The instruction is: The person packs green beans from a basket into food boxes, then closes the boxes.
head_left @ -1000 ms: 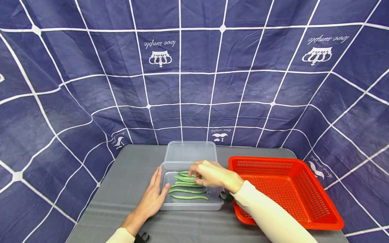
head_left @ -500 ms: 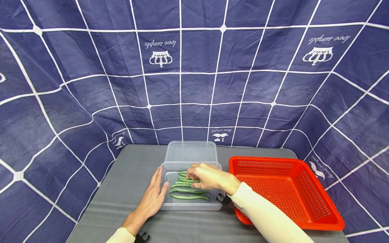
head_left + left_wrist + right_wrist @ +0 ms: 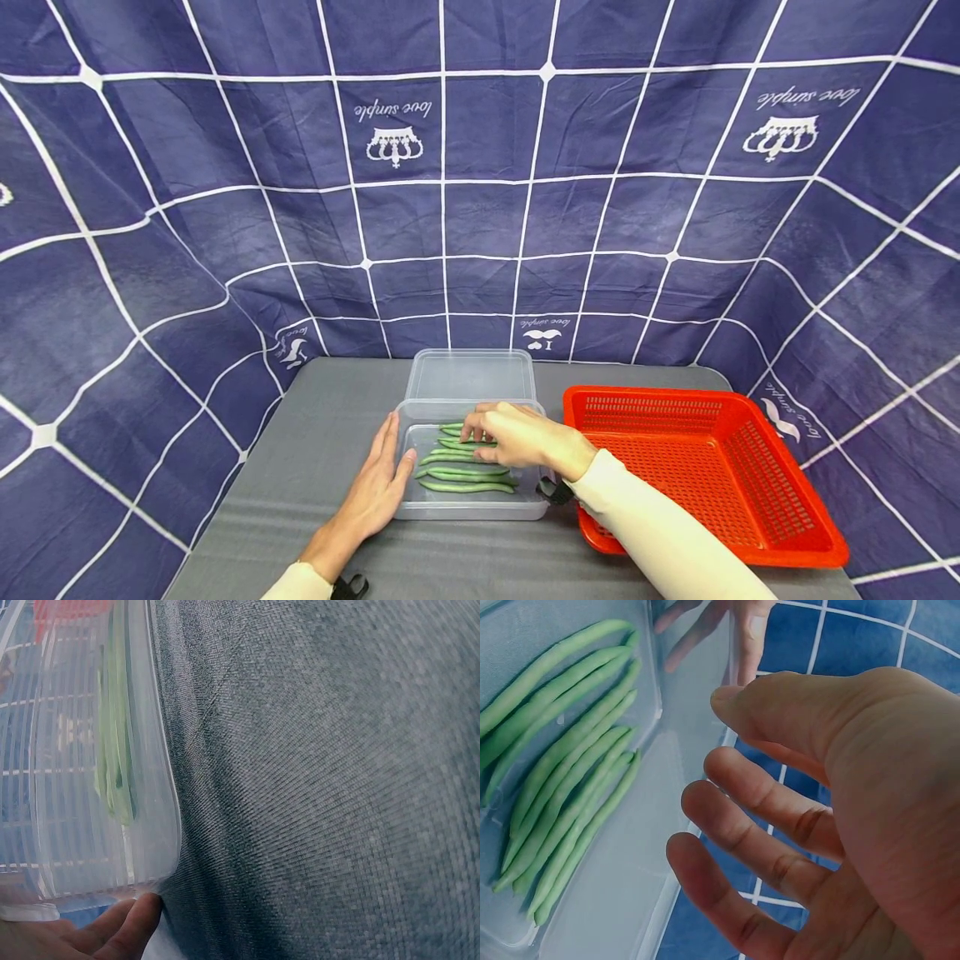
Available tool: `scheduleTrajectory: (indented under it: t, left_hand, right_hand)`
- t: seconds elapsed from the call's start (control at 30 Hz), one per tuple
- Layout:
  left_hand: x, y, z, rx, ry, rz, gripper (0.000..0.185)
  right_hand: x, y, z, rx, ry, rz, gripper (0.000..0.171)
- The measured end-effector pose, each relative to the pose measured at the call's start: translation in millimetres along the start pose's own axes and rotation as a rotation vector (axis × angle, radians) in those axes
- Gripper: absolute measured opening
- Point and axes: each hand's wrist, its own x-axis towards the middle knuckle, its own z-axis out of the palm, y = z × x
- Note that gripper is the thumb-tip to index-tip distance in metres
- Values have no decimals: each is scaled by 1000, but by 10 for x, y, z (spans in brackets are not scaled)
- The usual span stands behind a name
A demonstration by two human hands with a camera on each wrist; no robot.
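Note:
Several green beans lie side by side on the floor of a clear plastic container. My left hand rests along the container's left wall, fingers extended and thumb at the rim. The left wrist view has its fingertips at the container's lower corner. Over the back half of the beans is my right hand, fingers bent downward and covering the right ends of some. In the right wrist view its loosely bent fingers and thumb are apart, with nothing between them; the beans lie beyond.
A translucent lid lies behind the container. To the right stands a red plastic basket with perforated sides, partly behind my right sleeve. Grey cloth covers the table, and a blue checked curtain hangs around the back and sides.
My right hand has shifted slightly left over the container, its fingers loosening away from the beans. The front beans lie closer together than before. My left hand stays in place.

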Motion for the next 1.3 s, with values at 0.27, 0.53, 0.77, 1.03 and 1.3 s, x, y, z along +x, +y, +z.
scheduleTrajectory:
  t: [0.27,0.53,0.77,1.03,1.3]
  left_hand:
    - [-6,-2,4,1,-4,-6,77]
    - [8,31,-50,-7,-45,-29,82]
    - [38,98,-129,-19,-68,-82,84]
    - [298,124,-301,23,-120,-135,85]
    - [786,87,-456,71,-237,-146,87]
  right_hand:
    - [-17,45,-28,16,13,42,19]
    - [-47,228,-35,61,69,119,23]
    - [-43,506,-17,134,156,185,28]
    - [42,804,-52,275,203,293,41]
    - [126,1037,-104,409,186,438,53]
